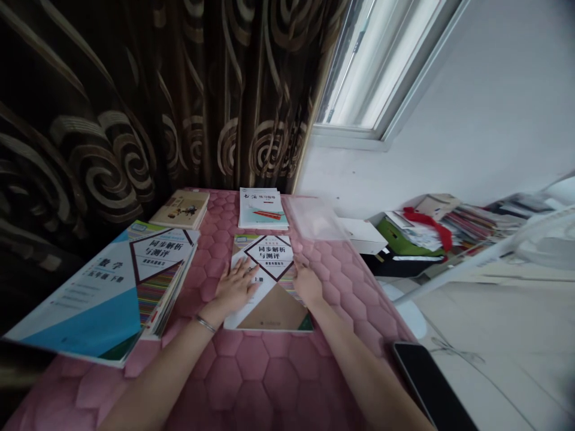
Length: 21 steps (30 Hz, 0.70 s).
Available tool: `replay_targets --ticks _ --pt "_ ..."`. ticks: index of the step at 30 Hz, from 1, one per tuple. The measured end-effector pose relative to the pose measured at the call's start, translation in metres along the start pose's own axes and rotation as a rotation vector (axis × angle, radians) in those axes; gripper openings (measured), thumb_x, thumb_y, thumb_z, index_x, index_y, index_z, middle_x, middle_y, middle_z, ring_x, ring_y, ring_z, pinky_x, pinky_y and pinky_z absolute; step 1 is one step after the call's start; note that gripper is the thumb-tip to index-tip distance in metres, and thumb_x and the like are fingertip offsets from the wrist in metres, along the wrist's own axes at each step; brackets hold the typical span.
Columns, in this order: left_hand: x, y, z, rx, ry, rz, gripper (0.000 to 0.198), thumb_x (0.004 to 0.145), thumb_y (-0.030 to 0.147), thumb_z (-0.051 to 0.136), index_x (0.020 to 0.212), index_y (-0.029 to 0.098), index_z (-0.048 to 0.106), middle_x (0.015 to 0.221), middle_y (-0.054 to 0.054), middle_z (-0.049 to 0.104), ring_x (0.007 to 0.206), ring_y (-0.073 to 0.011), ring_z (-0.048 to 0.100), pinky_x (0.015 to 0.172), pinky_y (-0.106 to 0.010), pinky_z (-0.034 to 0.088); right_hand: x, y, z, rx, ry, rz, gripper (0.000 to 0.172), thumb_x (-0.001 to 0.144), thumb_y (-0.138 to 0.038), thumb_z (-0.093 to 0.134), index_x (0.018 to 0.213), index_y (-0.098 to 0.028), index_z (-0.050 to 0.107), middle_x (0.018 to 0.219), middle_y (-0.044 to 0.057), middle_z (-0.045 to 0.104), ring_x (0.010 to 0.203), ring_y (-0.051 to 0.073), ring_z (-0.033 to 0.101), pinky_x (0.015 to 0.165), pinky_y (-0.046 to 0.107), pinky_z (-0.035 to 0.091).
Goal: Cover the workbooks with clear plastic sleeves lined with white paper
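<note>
A workbook with a brown triangle on its cover [274,308] lies flat on the pink padded tabletop [251,365], in front of me. My left hand [236,287] rests on its left part with fingers spread, a bracelet round the wrist. At the book's right edge is my right hand [307,282], touching the cover edge; its fingers are partly blurred. To the left, a stack of books topped by a blue and white workbook [96,293] lies at a slant. Behind the middle book sits a small pile of white booklets [262,209].
A tan book [179,209] lies at the back left by the curtain [202,90]. A clear plastic sheet [315,218] is at the back right, a dark phone [431,383] at the right edge. Papers [417,230] and a white fan [530,239] stand beyond.
</note>
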<state>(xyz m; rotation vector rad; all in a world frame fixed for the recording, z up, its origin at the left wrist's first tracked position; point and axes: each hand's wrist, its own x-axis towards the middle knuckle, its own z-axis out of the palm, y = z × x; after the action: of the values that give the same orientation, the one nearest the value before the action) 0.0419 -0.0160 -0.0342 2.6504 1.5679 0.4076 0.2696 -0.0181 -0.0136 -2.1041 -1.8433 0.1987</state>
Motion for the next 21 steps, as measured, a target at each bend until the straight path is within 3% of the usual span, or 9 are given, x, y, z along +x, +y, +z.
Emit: replay_targets --ticks 5,9,12,16,21 --pt "-0.012 -0.018 -0.01 0.034 -0.003 -0.083 0.048 0.097 0.037 0.036 0.145 0.033 0.039 0.156 -0.001 0.031 0.143 -0.0257 0.029 0.116 -0.053 0.021 0.006 0.002 0.004 -0.054 -0.091 0.048 0.053 0.09 -0.009 0.034 0.141 -0.02 0.046 0.124 0.013 0.063 0.1 0.022 0.065 0.076 0.028 0.048" --pt "-0.009 -0.011 -0.017 0.048 0.007 -0.082 0.045 0.096 0.03 0.038 0.14 0.027 0.047 0.153 -0.006 0.038 0.143 -0.0279 0.03 0.116 -0.056 0.023 0.006 -0.002 0.004 -0.084 -0.11 0.059 0.054 0.091 -0.01 0.033 0.143 -0.023 0.043 0.125 0.013 0.061 0.099 0.022 0.066 0.077 0.03 0.05" --pt "-0.017 -0.001 -0.018 -0.018 0.0 0.042 0.044 0.093 0.013 0.039 0.132 0.022 0.056 0.149 -0.008 0.044 0.14 -0.0239 0.036 0.116 -0.048 0.029 0.003 -0.007 0.002 -0.154 -0.115 0.055 0.052 0.093 -0.014 0.031 0.145 -0.02 0.04 0.125 0.017 0.058 0.096 0.023 0.066 0.073 0.032 0.051" --pt "-0.043 0.001 -0.016 -0.281 -0.09 0.258 0.041 0.092 0.01 0.042 0.123 0.028 0.061 0.142 -0.001 0.054 0.131 -0.0137 0.048 0.109 -0.032 0.041 -0.009 -0.009 -0.003 -0.31 -0.04 -0.078 0.046 0.094 -0.018 0.036 0.138 -0.021 0.051 0.127 0.018 0.054 0.11 0.027 0.056 0.081 0.035 0.049" --pt "-0.068 -0.015 -0.021 -0.466 -0.044 0.197 0.03 0.092 0.017 0.049 0.115 0.025 0.066 0.137 -0.002 0.058 0.13 -0.0146 0.049 0.111 -0.034 0.04 -0.046 -0.001 -0.004 -0.235 0.001 -0.298 0.04 0.092 -0.021 0.046 0.128 -0.032 0.061 0.125 0.01 0.057 0.111 0.027 0.049 0.09 0.04 0.043"
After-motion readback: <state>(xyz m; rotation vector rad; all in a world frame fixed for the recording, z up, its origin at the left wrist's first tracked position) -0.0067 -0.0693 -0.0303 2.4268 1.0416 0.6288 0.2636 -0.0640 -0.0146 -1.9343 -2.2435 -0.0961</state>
